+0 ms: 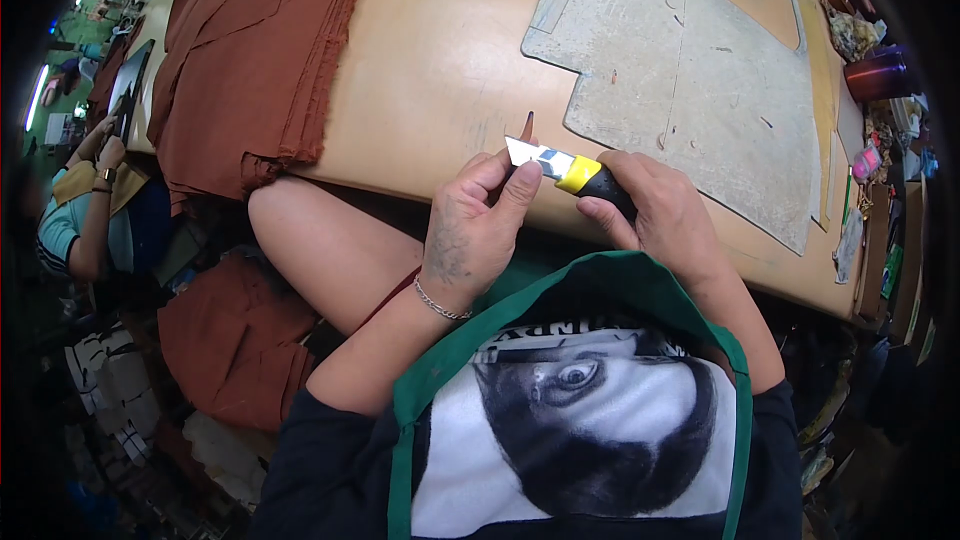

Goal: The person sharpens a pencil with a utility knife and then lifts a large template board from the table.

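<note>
right grip point(665, 205): clenched on black-yellow utility knife point(580, 175), blade out | left grip point(468, 225): thumb at metal nose, pinch can't tell | knife at tabletop point(410, 70) near edge | beyond: gray pattern template point(640, 60) right, rust-brown fabric stack point(250, 70) left

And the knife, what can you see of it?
The knife has a pale, shiny blade that looks like metal, a bright yellow collar, and a black grip that may be plastic or rubber. The blade is out, its sharp tip pointing left. The knife slants above the table's near edge. The right hand holds the grip; the left thumb is by the blade's base.
</note>
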A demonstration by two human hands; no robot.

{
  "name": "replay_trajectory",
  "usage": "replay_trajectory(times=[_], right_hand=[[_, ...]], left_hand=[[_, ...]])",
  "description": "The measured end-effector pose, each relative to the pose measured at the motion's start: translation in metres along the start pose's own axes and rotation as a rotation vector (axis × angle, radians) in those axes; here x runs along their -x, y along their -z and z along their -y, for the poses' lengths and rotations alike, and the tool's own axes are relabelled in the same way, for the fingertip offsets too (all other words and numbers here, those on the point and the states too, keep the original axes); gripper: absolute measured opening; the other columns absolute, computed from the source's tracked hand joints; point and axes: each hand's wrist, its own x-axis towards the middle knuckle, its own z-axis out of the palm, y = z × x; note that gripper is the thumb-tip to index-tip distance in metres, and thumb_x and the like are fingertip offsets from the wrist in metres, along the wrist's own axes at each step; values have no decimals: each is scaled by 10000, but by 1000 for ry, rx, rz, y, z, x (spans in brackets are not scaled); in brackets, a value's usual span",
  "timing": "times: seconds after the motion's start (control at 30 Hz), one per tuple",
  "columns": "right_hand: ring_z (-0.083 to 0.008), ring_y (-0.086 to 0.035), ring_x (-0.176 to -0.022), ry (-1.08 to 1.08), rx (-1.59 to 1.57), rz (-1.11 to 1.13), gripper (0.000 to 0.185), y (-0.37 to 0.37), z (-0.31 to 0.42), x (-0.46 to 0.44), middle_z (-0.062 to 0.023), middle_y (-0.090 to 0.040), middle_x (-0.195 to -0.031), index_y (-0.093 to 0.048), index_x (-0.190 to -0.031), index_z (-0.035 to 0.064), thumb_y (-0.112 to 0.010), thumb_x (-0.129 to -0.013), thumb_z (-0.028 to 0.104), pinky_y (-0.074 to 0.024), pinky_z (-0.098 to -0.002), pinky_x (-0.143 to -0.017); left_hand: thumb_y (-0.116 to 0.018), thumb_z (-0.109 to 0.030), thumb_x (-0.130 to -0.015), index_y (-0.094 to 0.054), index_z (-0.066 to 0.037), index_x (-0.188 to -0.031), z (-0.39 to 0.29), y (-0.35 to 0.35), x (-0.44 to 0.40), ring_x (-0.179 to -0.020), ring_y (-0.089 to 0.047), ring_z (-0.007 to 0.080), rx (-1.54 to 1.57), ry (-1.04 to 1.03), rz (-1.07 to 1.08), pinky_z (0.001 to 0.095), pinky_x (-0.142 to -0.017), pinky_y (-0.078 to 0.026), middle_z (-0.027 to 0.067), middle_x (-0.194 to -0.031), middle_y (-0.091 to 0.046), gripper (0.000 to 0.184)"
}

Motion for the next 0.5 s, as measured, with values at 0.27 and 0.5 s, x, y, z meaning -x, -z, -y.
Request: replay_trajectory(times=[0.27,0.5], right_hand=[[-276,-526,-563,50,234,-51,333,1,-2,-3,-104,-504,-616,-519,-810,64,-588,-720,377,-416,-368,-502],[-300,-546,-623,-175,189,-345,295,12,-41,-18,-137,-540,-685,-511,-820,50,-552,-775,338,-425,-366,-540]], left_hand=[[-551,-217,-836,-607,35,-923,0,-4,0,-646,-431,25,34,126,-111,168,-570,-366,-26,-686,-547,272],[-543,-276,-834,-583,26,-802,19,-7,8,-411,-293,0,4,188,-162,152,-374,-225,-65,-493,-376,306]])
